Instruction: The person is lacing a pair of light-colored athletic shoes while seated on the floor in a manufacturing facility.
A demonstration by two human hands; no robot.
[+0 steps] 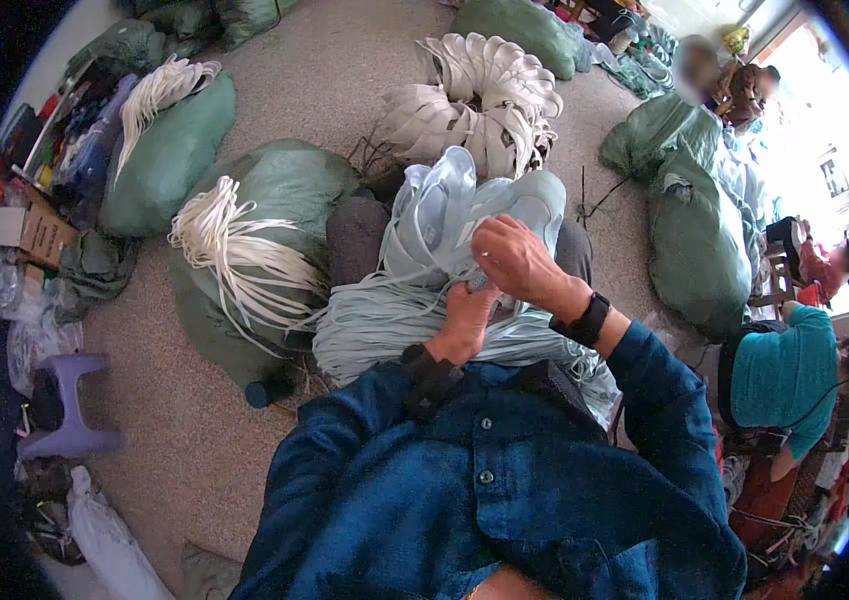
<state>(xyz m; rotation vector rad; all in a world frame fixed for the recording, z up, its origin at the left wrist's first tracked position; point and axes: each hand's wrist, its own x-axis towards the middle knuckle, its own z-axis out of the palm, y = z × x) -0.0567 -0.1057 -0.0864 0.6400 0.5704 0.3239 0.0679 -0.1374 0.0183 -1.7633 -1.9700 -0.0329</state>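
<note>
Pale grey-blue shoe uppers (430,215) are bunched over my lap between my knees. A thick bundle of pale blue shoelaces (375,325) spreads across my thighs below them. My left hand (469,313) is closed at the near edge of an upper, thumb and fingers pressed together. Just above it, my right hand (513,260) is bent at the wrist with its fingers closed in a pinch. A tiny pale tip shows at those fingers, too small to name. Another upper (543,198) lies just beyond the right hand, its rounded end facing away.
A ring of off-white shoe uppers (490,95) lies on the floor ahead. White laces (235,245) drape over a green sack (290,180) at left. More green sacks (700,240) stand at right, near a person in teal (780,365). A purple stool (70,405) stands at left.
</note>
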